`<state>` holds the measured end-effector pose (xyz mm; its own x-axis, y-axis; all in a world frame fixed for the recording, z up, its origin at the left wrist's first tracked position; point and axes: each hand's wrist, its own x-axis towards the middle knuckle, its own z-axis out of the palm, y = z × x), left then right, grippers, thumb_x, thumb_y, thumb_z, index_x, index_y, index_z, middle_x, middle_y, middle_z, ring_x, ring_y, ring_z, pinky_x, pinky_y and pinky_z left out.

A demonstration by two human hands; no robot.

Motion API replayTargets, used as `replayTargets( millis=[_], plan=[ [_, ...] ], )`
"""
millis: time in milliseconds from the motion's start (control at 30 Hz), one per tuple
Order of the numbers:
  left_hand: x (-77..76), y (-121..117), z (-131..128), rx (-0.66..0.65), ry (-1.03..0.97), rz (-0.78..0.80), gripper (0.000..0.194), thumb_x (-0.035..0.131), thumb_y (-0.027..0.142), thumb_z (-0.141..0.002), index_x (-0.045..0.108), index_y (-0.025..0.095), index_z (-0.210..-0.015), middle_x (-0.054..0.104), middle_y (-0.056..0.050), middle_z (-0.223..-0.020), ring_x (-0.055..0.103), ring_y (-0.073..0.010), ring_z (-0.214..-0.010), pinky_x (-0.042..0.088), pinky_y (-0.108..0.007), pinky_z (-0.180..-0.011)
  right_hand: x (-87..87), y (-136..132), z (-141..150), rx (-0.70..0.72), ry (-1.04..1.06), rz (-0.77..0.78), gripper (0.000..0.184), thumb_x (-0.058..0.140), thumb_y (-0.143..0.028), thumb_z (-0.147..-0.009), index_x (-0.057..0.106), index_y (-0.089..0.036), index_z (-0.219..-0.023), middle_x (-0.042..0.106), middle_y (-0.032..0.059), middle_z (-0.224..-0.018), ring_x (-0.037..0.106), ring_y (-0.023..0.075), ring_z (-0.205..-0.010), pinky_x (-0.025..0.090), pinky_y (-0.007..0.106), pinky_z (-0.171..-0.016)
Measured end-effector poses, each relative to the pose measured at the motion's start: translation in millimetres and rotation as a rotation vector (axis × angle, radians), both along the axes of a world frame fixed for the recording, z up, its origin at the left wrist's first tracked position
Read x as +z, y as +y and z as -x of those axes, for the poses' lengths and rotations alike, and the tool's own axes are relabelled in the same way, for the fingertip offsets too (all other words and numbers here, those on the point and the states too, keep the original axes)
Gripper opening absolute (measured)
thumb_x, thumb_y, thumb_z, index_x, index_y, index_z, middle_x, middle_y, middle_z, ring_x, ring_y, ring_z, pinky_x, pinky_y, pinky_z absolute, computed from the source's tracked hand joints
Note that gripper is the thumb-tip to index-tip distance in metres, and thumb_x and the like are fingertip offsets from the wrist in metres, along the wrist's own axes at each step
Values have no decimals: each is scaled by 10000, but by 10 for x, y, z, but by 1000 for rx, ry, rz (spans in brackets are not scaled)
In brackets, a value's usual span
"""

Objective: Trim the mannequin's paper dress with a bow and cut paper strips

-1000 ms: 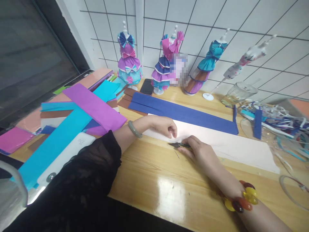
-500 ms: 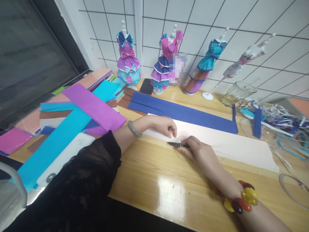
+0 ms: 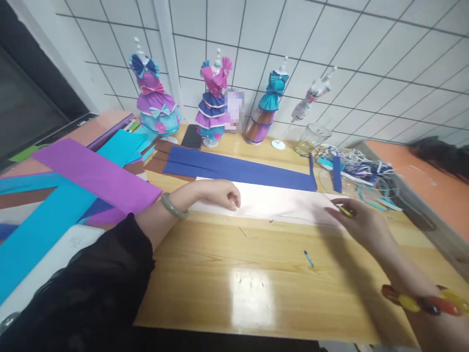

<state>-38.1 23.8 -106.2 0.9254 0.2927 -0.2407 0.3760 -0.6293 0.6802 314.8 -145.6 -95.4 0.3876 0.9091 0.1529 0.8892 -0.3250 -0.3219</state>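
Observation:
A long pale pink strip [image 3: 278, 200] of paper or cloth lies across the wooden table. My left hand [image 3: 222, 194] rests on its left part, fingers curled and pinched at the front edge, seemingly on the strip itself. Over the strip's right end, my right hand [image 3: 357, 220] is closed around a slim black-and-yellow tool [image 3: 345, 210]; its tip is hidden, so I cannot tell scissors from a knife. A dark blue strip [image 3: 238, 166] lies just behind the pale one. Small blue scraps [image 3: 308, 259] are on the bare wood in front.
Purple strips [image 3: 97, 173] and turquoise strips [image 3: 47, 220] pile up at left over a white device [image 3: 69, 249]. Dressed mini mannequins [image 3: 157, 98], a bare one [image 3: 311, 98], a phone [image 3: 192, 137] and a glass jar [image 3: 313, 138] line the wall. Tangled offcuts [image 3: 361, 168] lie at right.
My right hand has moved right along the pale strip with the tool, away from my left hand. The left hand stays pinched on the strip. The view has swung to the right.

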Motion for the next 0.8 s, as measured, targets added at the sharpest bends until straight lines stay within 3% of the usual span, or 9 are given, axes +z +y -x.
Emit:
replayTargets(
  millis=[100, 233, 367, 567, 667, 800],
  plan=[
    [39, -15, -17, 15, 35, -35, 291, 587, 361, -702, 655, 214, -944, 623, 4, -840, 535, -102, -721, 351, -191, -585, 8, 21, -499, -221, -90, 97, 504, 570, -551, -661, 657, -147, -950, 662, 128, -802, 604, 284, -730, 404, 340, -601],
    [60, -30, -40, 40, 75, -69, 349, 598, 386, -686, 620, 217, -990, 600, 9, -828, 524, -101, -681, 337, -195, -558, -52, -9, -766, -221, -13, 277, 569, 582, -527, -662, 653, -79, -1006, 667, 188, -853, 610, 303, -751, 397, 341, -601],
    [55, -45, -52, 61, 90, -101, 352, 601, 381, -678, 600, 222, -991, 592, 16, -816, 523, -102, -669, 332, -197, -548, -100, -24, -714, -211, 8, 273, 599, 565, -511, -687, 656, -26, -1025, 658, 227, -909, 607, 302, -780, 393, 344, -615],
    [106, -103, -64, 42, 64, -143, 312, 581, 372, -708, 603, 218, -979, 603, 5, -837, 536, -109, -699, 347, -196, -568, 63, -100, -713, -165, 99, 241, 528, 567, -478, -710, 697, -52, -994, 685, 138, -748, 594, 205, -665, 367, 328, -600],
    [116, -137, -87, 40, 18, -156, 307, 563, 363, -733, 608, 210, -996, 617, -8, -857, 550, -117, -731, 359, -198, -590, 191, -192, -947, -177, 100, 139, 587, 624, -512, -655, 695, -55, -1016, 694, 143, -745, 594, 180, -650, 343, 348, -601],
    [95, -180, -122, 44, -45, -160, 290, 537, 359, -766, 615, 203, -996, 636, -17, -893, 563, -119, -764, 371, -200, -623, 264, -319, -1488, -290, -37, 165, 596, 758, -486, -475, 729, -108, -935, 684, 136, -637, 520, 113, -484, 321, 365, -565]
  ],
)
